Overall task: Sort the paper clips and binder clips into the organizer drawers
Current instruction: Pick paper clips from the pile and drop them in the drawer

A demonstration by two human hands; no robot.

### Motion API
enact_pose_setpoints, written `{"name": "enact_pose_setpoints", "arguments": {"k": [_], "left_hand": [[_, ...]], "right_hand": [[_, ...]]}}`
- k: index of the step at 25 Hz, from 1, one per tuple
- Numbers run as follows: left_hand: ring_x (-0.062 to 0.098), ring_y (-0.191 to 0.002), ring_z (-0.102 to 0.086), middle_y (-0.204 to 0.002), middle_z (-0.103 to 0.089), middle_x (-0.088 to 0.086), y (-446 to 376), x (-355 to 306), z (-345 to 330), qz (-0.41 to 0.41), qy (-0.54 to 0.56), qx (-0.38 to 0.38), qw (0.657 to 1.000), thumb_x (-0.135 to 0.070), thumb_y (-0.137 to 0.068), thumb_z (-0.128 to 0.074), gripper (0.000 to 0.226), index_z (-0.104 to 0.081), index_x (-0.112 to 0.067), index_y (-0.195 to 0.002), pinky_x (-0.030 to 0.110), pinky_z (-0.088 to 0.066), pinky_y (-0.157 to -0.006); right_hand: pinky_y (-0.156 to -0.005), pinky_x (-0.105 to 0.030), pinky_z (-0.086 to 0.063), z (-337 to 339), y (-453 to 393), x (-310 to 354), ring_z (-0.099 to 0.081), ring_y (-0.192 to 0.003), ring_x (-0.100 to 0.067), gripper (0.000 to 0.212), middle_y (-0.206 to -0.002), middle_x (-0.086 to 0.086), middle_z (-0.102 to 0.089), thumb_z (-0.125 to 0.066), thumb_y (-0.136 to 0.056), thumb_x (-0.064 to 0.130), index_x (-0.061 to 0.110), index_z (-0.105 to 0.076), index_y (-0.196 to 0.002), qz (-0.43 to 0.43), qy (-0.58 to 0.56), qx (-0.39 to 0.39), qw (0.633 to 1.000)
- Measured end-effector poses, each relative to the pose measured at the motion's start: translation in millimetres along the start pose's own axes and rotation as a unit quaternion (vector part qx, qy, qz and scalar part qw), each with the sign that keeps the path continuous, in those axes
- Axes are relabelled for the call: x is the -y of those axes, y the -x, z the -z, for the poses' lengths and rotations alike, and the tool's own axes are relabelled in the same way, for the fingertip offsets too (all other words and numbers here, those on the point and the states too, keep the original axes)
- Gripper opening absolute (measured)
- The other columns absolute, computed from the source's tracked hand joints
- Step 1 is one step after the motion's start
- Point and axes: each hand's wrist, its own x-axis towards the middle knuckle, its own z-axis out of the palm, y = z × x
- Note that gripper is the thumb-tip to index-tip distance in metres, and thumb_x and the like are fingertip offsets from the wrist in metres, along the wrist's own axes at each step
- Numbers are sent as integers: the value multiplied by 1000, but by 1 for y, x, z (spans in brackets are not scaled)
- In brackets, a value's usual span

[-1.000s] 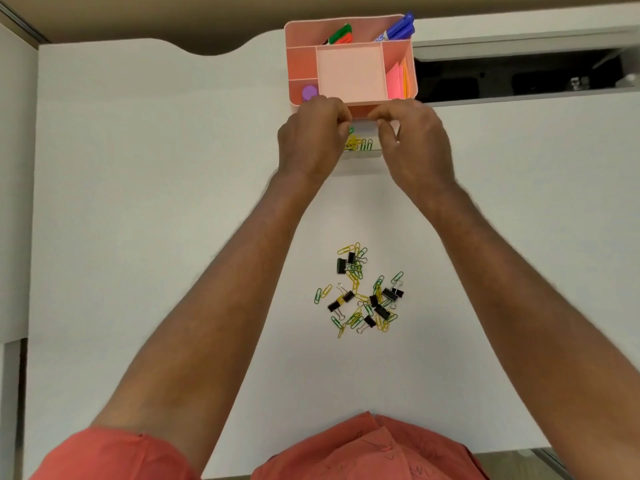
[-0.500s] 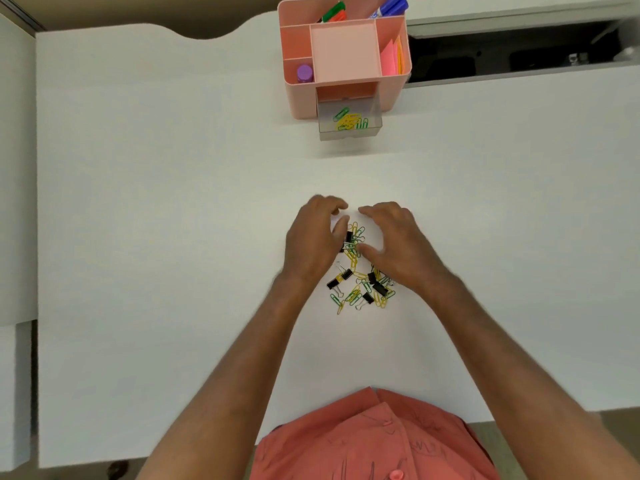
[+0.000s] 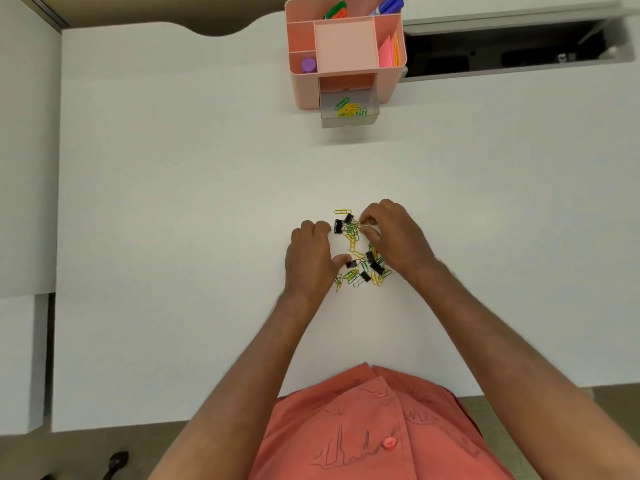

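Note:
A pile of yellow and green paper clips and black binder clips (image 3: 362,261) lies mid-table. My right hand (image 3: 394,237) is over the pile's right side, and its thumb and fingers pinch paper clips (image 3: 356,226) at the pile's far end. My left hand (image 3: 308,261) rests at the pile's left edge with its fingers curled under. Its thumb tip touches a black binder clip (image 3: 352,264). The pink organizer (image 3: 304,95) stands at the back. Its clear drawer (image 3: 349,122) is pulled out and holds yellow and green paper clips (image 3: 349,109).
The organizer's top compartments hold markers (image 3: 389,4), sticky notes (image 3: 389,51) and a purple cap (image 3: 308,65). A dark open recess (image 3: 502,53) lies right of it. The white table (image 3: 173,202) spreads wide on both sides; its near edge is by my red shirt (image 3: 374,427).
Both hands left the organizer drawer and came back down to the clip pile. The right hand has closed its fingers on paper clips; the left has shifted to the pile's left edge.

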Motion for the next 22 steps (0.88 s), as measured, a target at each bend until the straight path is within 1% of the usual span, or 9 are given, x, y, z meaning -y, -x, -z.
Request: {"name": "enact_pose_setpoints", "arguments": {"k": [2, 5, 7, 11, 13, 16, 17, 19, 22], "left_hand": [[23, -105, -51, -114, -55, 4, -1, -9, -3, -7, -8, 0, 1000, -50, -78, -81, 60, -55, -15, -120, 37, -51, -82], [24, -104, -53, -112, -57, 5, -5, -20, -10, 4, -11, -14, 1000, -48, -82, -78, 54, -56, -13, -116, 36, -50, -80], [24, -104, -54, -113, -58, 5, -8, -25, -12, 10, -6, -25, 1000, -43, -85, -76, 48, -56, -12, -116, 36, -50, -81], [25, -108, -54, -115, -59, 5, -17, -28, -10, 6, 17, -28, 999, -27, -92, -71, 31, -59, -14, -117, 37, -49, -86], [25, -109, -55, -116, -60, 4, -20, -27, -9, 3, 17, -25, 1000, -22, -94, -69, 26, -61, -16, -118, 38, -49, -87], [25, -107, -57, -112, -63, 2, -21, -24, -9, 5, 19, -28, 999, -16, -96, -64, 20, -66, -18, -115, 37, -49, -86], [25, -107, -57, -111, -63, 2, -21, -23, -9, 6, 21, -28, 999, -17, -96, -64, 19, -66, -18, -114, 37, -49, -86], [24, -108, -58, -112, -65, 1, -20, -24, -9, 5, 25, -26, 999, -26, -96, -66, 22, -67, -19, -116, 37, -49, -87], [22, -109, -57, -114, -64, 0, -16, -31, -12, 7, 1, -30, 1000, -43, -89, -73, 41, -63, -18, -119, 38, -46, -88]], "right_hand": [[-75, -38, -53, -1, 6, 1, -54, -99, -15, 10, -98, 7, -57, -66, -97, 29, 22, -63, -104, -24, -3, -15, 1000], [-74, -38, -53, 0, 11, 1, -56, -97, -16, 9, -95, 6, -58, -66, -96, 29, 22, -63, -102, -40, 4, -24, 999], [-76, -38, -52, 2, 14, -1, -56, -96, -17, 8, -94, 6, -60, -66, -95, 28, 23, -63, -101, -46, 16, -18, 999], [-80, -37, -50, 10, 20, -9, -56, -101, -21, 9, -98, 4, -60, -65, -93, 22, 23, -65, -102, -61, 39, 10, 997], [-83, -38, -47, 12, 23, -9, -56, -100, -22, 13, -99, 4, -61, -66, -92, 30, 24, -64, -103, -64, 56, 15, 996], [-88, -39, -39, 14, 26, -4, -56, -101, -23, 33, -103, 5, -63, -69, -89, 47, 26, -59, -112, -62, 123, 41, 990], [-89, -39, -37, 14, 27, -2, -56, -102, -23, 36, -105, 6, -64, -70, -88, 48, 27, -57, -115, -57, 143, 51, 987], [-92, -40, -35, 14, 27, 0, -57, -103, -23, 43, -105, 7, -65, -72, -85, 50, 29, -55, -118, -56, 155, 58, 985], [-93, -40, -33, 11, 26, 4, -58, -100, -21, 47, -97, 7, -66, -77, -80, 55, 29, -55, -114, -77, 152, 52, 984]]}}
